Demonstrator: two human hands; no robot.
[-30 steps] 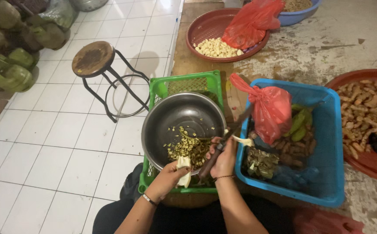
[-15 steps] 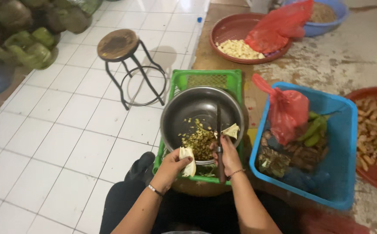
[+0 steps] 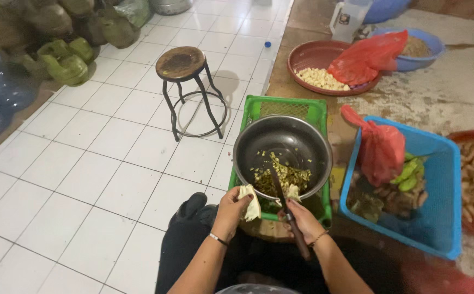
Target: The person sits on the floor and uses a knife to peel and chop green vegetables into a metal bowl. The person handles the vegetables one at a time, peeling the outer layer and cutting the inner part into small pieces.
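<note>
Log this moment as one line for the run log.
left hand: holds pale vegetable piece | right hand: holds knife | steel bowl: chopped bits, sits in green crate

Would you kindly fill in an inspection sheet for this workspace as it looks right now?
Surface: white tiled floor; rough worn floor on the right.
Job's things: metal bowl of chopped bits on green crate; pale peel piece; knife.
Clutter: blue basket with red bag; red basin of pale pieces; stool.
Hands: left hand holds the pale peel piece; right hand grips the knife.
Cables: nothing seen.
Surroundings: green sacks top left.
</note>
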